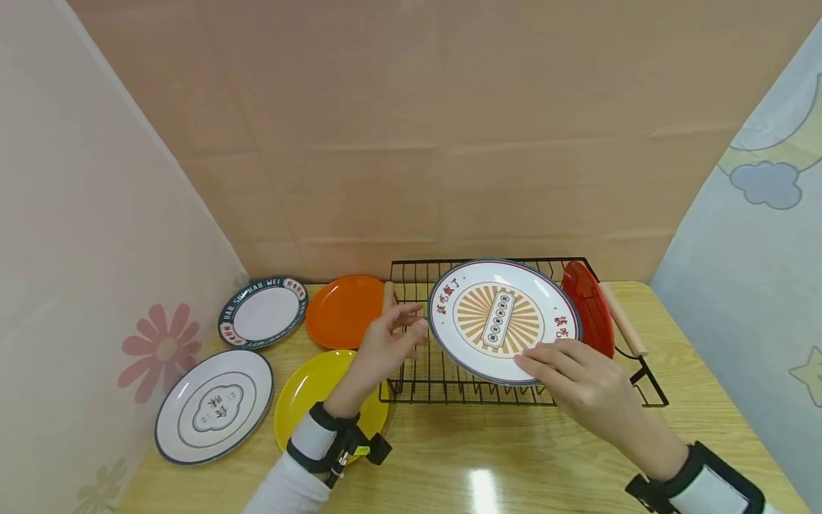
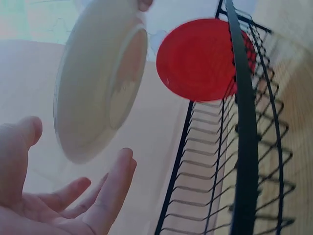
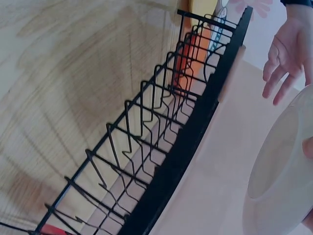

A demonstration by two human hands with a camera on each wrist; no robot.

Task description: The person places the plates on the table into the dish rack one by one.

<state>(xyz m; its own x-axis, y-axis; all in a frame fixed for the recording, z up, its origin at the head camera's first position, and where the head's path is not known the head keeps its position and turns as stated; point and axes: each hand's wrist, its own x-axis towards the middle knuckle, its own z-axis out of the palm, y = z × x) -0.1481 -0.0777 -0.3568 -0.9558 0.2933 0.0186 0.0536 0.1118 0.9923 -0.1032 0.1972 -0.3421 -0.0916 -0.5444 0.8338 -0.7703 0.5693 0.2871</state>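
Note:
A white plate (image 1: 504,321) with an orange sunburst and a blue rim is held tilted above the black wire dish rack (image 1: 475,404). My right hand (image 1: 587,382) pinches its lower right edge, thumb and fingers on opposite faces. By the plate's left edge, my left hand (image 1: 385,343) has its fingers spread. The left wrist view shows the plate's pale underside (image 2: 93,83) apart from those fingers (image 2: 115,188). A red plate (image 1: 587,310) stands on edge at the rack's right end, beside a wooden handle (image 1: 623,320).
Left of the rack lie an orange plate (image 1: 343,314), a yellow plate (image 1: 305,396) partly behind my left forearm, a dark-rimmed lettered plate (image 1: 266,312) and a white plate (image 1: 215,407) with a grey emblem. Brown paper (image 1: 411,143) covers the back wall; patterned side walls flank the wooden table (image 1: 546,457).

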